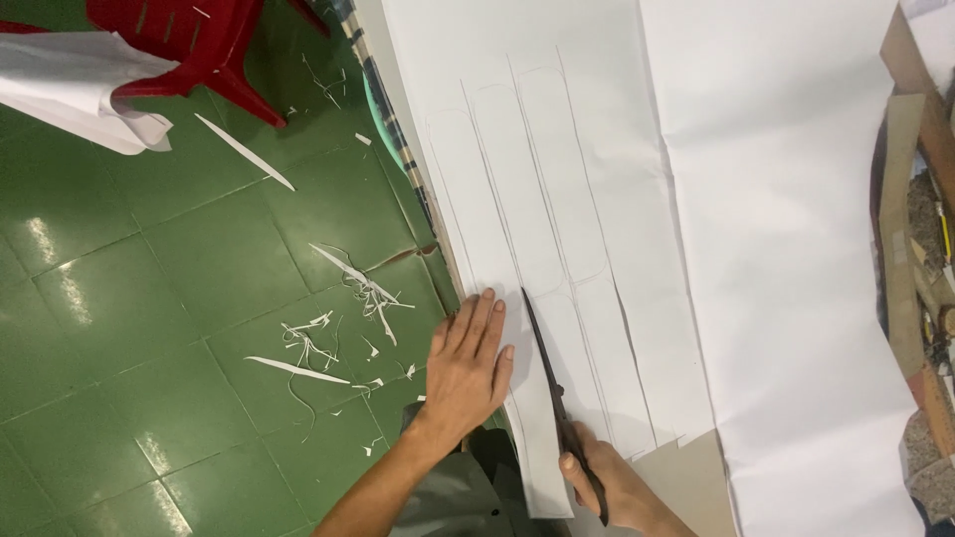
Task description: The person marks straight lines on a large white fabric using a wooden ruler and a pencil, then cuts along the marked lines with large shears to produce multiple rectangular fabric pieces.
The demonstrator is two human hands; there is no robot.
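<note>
Paper: a white sheet (557,199) marked with long pencilled strips is lying across the frame's centre.
Left hand: the left hand (468,363) is pressing flat, fingers spread, at seven o'clock.
Right hand: the right hand (612,487) is gripping black scissors (552,383), blades pointing to twelve o'clock.
Floor: paper scraps (338,328) are littering green tiles (149,298).

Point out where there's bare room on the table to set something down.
The plain white sheet between the pencilled strips and the cluttered right edge lies bare. It is crowded near the left hand, black scissors and right hand.
</note>
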